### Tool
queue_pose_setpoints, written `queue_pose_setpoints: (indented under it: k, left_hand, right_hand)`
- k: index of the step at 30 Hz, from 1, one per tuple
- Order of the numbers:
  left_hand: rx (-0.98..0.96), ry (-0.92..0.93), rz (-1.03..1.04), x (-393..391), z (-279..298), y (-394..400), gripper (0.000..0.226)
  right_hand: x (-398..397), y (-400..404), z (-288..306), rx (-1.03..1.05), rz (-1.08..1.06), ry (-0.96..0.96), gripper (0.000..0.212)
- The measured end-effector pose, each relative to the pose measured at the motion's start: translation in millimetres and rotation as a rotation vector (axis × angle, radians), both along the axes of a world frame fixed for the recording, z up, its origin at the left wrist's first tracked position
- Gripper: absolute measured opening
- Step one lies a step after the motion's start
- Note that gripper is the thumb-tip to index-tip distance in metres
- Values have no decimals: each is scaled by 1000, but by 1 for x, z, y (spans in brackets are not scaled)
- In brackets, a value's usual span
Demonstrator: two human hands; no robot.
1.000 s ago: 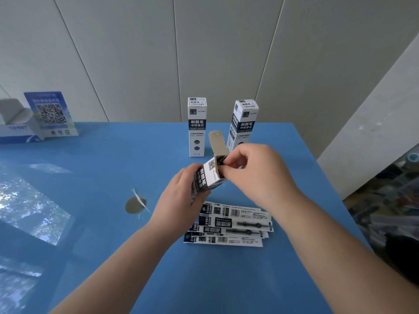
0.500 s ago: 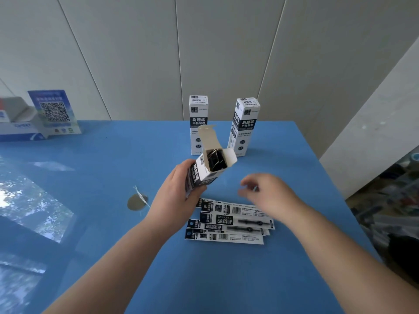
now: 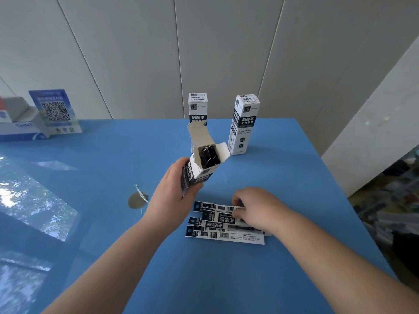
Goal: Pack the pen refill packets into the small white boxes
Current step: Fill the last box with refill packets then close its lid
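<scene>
1. Nearest the camera, two bare forearms reach out over a blue desk (image 3: 260, 279), one from the lower left and one from the lower right.
2. A loose pile of pen refill packets (image 3: 224, 232) lies flat on the desk just ahead of the forearms, black-and-white strips overlapping one another.
3. The right hand (image 3: 256, 207) rests palm-down on the pile's far right part, fingers curled onto the upper packets; whether a packet is actually pinched cannot be told, as the fingertips are hidden.
4. The left hand (image 3: 174, 193) is wrapped around the lower part of an open white box (image 3: 199, 168), held above the desk and tilted, just left of and beyond the pile.
5. The box's top flaps stand open, and dark packets already stand inside it.
6. Left of the left hand, a small round disc (image 3: 137, 200) lies on the desk.
7. Farther back, two closed white boxes stand upright: one (image 3: 197, 107) directly behind the held box, the other (image 3: 243, 123) to its right, apart.
8. At the far left edge sits a blue QR-code sign (image 3: 55, 112) beside a white-and-blue carton (image 3: 18, 125).
9. Pale wall panels (image 3: 226, 53) rise behind the desk.
</scene>
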State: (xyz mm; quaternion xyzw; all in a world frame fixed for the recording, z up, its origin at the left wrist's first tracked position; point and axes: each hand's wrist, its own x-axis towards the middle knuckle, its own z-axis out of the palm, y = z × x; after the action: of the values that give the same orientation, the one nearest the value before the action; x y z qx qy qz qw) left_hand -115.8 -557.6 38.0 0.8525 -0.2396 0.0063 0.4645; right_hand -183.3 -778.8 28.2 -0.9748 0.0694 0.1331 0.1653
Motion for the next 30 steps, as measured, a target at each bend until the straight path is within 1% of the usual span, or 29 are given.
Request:
queue_pose_setpoints:
  k: [1,5,11,13,14,19,23,26,28,30]
  left_hand:
    - [-1,1,3,0,0,0,42]
    - [-18,17,4,-2,1,0,42]
    - [-10,23,19,-4,1,2,45]
    - [-10,17,21,-4,0,2,44]
    - [-8,15,22,-3,0,1,44]
    - [-4,13,17,-2,-1,0,43]
    - [1,4,9,-2,-1,-1,42]
    - [0,0,-2,-2,-2,0,41]
    - [3,-5,-6,-2,-2,0,40]
    - [3,-3,-5,-3,-2,0,40]
  right_hand:
    - [0,1,1,-9,10,14,10]
    - [-1,4,5,-60,85,36,21]
    - [-10,7,1,-44,133,-136,26]
    - [-11,7,1,-45,132,-156,21]
    - [-11,7,1,-50,142,-149,19]
    - [-13,5,2,-46,170,-61,32]
    - [-14,9,2,-69,156,-48,25]
    - [-15,12,3,-142,195,-58,18]
    - [-16,13,5,-181,203,-68,19]
    - [-16,12,11,-172,169,-72,23]
